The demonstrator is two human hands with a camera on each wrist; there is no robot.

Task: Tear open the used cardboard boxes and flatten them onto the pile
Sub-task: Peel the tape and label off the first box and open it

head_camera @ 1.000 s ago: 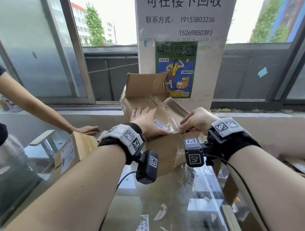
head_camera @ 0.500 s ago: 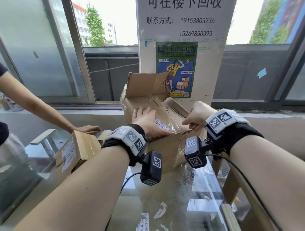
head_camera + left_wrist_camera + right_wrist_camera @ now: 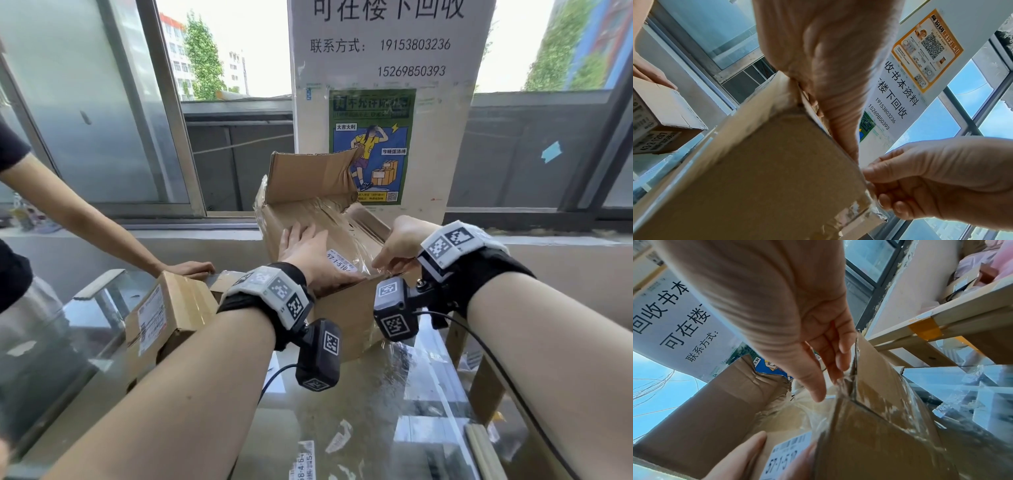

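A: Nearest the camera, the glass counter (image 3: 376,411) is carrying scraps of label and tape. On it the cardboard box (image 3: 346,315) is standing upright, its back flap (image 3: 308,174) raised toward the window.

B: Left hand (image 3: 308,253)?

A: It is lying palm-down on the closed top flap, fingers straight and spread, just beside the white shipping label (image 3: 342,262). I judge it is pinning the box so it does not slide or tip while the other hand pulls.

B: And the right hand (image 3: 400,243)?

A: It is working at the near right corner of the top, thumb and fingers pinching the clear packing tape (image 3: 840,382) where it wraps over the edge. The right wrist view shows the film bunching at the fingertips, though glare makes it hard to say how much is lifted.

B: Task stage?

A: Still opening; the box is not yet flattened and no pile is in view.

B: Further out?

A: To the left, a second person's hand (image 3: 191,269) is resting on a smaller labelled box (image 3: 164,315). Behind stand the window sill and a pillar with a recycling notice (image 3: 387,44).
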